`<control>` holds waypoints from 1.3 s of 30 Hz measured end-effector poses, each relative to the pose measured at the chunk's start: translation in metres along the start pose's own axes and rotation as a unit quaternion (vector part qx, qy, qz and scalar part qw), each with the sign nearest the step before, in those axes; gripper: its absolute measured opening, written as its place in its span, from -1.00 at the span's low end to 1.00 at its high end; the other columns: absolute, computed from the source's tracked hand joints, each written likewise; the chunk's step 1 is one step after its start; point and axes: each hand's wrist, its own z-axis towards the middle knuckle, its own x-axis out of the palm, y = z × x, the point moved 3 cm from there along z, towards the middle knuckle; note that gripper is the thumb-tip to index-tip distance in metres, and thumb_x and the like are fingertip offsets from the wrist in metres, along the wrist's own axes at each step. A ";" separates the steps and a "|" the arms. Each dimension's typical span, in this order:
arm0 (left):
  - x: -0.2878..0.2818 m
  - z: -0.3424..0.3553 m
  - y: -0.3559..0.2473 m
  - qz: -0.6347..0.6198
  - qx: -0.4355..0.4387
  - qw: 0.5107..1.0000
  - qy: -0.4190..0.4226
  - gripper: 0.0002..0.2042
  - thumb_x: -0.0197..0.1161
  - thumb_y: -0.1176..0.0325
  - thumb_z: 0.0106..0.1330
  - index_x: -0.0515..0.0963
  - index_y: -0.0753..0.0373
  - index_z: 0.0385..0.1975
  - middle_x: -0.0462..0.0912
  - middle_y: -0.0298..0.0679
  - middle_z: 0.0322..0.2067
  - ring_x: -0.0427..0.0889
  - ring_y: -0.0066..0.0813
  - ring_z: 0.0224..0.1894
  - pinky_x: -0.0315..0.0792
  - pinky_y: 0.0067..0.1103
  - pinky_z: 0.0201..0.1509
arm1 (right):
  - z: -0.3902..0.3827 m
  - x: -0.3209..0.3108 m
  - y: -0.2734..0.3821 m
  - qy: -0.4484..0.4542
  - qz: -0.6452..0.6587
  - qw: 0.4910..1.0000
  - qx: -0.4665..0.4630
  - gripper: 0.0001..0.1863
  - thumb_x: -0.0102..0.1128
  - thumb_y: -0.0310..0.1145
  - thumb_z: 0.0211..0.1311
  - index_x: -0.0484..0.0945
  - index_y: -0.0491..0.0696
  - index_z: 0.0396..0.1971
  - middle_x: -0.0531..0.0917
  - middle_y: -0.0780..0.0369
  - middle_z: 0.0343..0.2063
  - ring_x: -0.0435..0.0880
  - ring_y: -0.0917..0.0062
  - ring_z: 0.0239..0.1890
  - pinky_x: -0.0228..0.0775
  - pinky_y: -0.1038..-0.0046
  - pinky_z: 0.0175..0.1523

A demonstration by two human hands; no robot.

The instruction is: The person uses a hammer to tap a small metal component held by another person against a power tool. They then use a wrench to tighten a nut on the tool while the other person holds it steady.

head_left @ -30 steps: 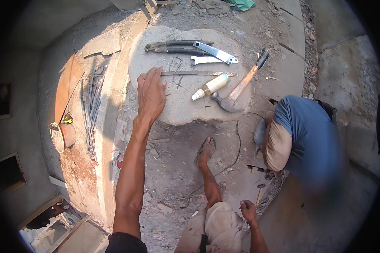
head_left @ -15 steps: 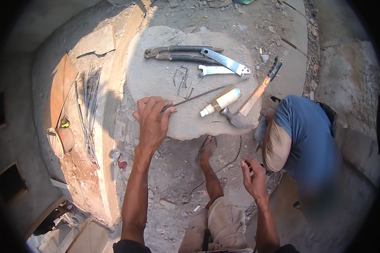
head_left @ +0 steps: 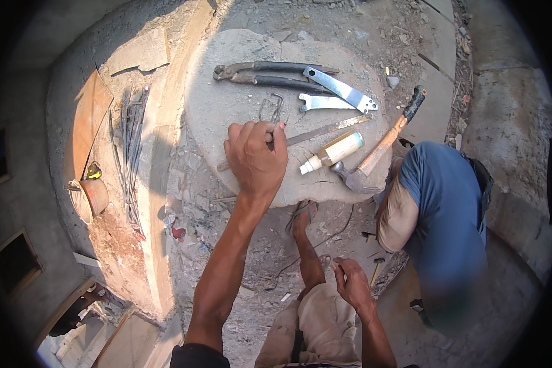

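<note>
My left hand (head_left: 254, 161) is closed above a flat metal bar (head_left: 316, 132) on the stone slab (head_left: 211, 110); what sits between its thumb and fingertips is too small to name. Just beyond it lie small bent rods (head_left: 277, 104), long black-handled cutters (head_left: 282, 78) and two silver flat wrenches (head_left: 340, 89). To its right are a white-capped bottle (head_left: 337, 148) and a hammer (head_left: 380, 147) with a worn wooden handle. My right hand (head_left: 356, 285) hangs below the slab with fingers loosely bent and apart, with nothing visible in it.
A crouching person (head_left: 441, 196) in blue is close on the right. On the left are an orange board (head_left: 86, 129), a bundle of metal rods (head_left: 132, 159), a bucket (head_left: 95, 199) and a pale concrete ledge (head_left: 162, 153). Rubble and a cable (head_left: 325, 242) lie underfoot.
My left hand has moved right and up across the slab, and the flat bar lies differently. My right hand has come into fuller view, lifting, then dropping slightly.
</note>
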 end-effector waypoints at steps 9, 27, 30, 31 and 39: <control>-0.017 0.001 0.017 -0.066 -0.025 0.997 -0.010 -0.88 0.43 0.39 0.13 0.64 0.19 -0.39 0.59 -0.29 -0.42 0.48 -0.27 -0.27 0.37 -0.35 -0.14 | 0.008 -0.005 0.001 0.003 -0.002 1.000 0.019 -0.82 0.22 -0.47 0.33 0.64 -0.20 -0.13 0.69 -0.06 -0.26 0.66 0.01 -0.18 0.49 0.17 -0.04; -0.025 -0.004 0.022 -0.067 -0.089 0.991 0.074 -0.86 0.25 0.38 0.38 0.66 0.30 -0.23 0.65 -0.15 -0.31 0.51 -0.18 -0.18 0.40 -0.35 -0.02 | 0.018 0.009 0.012 0.042 -0.002 0.999 0.003 -0.81 0.20 -0.48 0.34 0.64 -0.18 -0.10 0.69 -0.04 -0.23 0.66 0.02 -0.15 0.50 0.16 -0.02; -0.035 -0.008 0.027 -0.131 -0.194 0.966 0.111 -0.84 0.22 0.37 0.41 0.66 0.31 -0.18 0.64 -0.13 -0.31 0.51 -0.18 -0.17 0.41 -0.34 -0.03 | 0.021 0.008 0.015 0.043 -0.002 0.999 0.004 -0.81 0.20 -0.45 0.38 0.64 -0.20 -0.11 0.68 -0.04 -0.27 0.68 0.06 -0.24 0.51 0.22 -0.10; -0.039 -0.012 0.027 -0.147 -0.185 0.966 0.104 -0.84 0.22 0.37 0.42 0.65 0.31 -0.18 0.63 -0.13 -0.31 0.51 -0.17 -0.19 0.41 -0.34 -0.04 | 0.022 0.008 0.019 0.054 0.006 0.998 0.015 -0.81 0.20 -0.45 0.38 0.65 -0.20 -0.11 0.69 -0.02 -0.27 0.69 0.11 -0.24 0.52 0.23 -0.10; -0.070 -0.151 -0.027 -0.278 -0.135 0.940 0.146 -0.96 0.15 0.50 0.39 0.50 0.29 -0.24 0.58 -0.12 -0.30 0.48 -0.06 -0.20 0.36 -0.27 -0.07 | 0.048 0.000 0.071 -0.004 0.399 0.915 0.061 -0.76 0.23 -0.37 0.45 0.66 -0.22 -0.05 0.63 0.25 -0.39 0.52 0.65 -0.43 0.37 0.58 -0.34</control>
